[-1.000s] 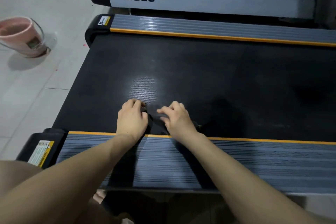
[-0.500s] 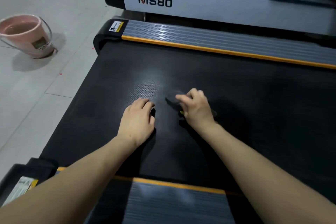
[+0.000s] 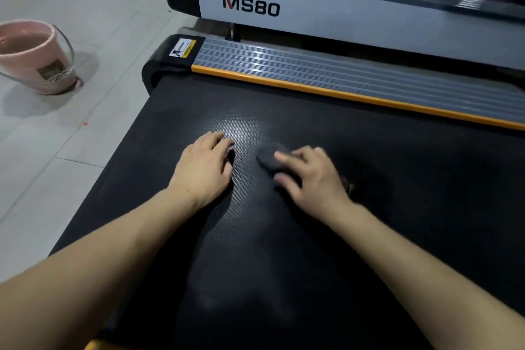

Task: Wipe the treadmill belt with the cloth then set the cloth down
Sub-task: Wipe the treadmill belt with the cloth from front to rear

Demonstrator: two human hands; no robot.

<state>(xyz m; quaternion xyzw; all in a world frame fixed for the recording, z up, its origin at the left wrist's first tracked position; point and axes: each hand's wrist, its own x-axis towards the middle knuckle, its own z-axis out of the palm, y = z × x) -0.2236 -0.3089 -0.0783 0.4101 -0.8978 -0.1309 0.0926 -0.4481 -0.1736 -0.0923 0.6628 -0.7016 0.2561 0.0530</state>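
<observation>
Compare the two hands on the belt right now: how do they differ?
The left hand lies flat and empty; the right hand presses the dark cloth under its fingers. The left hand sits nearer the belt's end. Both rest palm-down on the belt.

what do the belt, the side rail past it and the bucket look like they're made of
Treadmill belt: black rubber-like sheet, matte, with a fine dimpled texture where light catches it. Side rail: likely metal or hard plastic, grey, ribbed, with glossy highlights. Pink bucket: probably smooth plastic, with a thin wire-like handle.
</observation>
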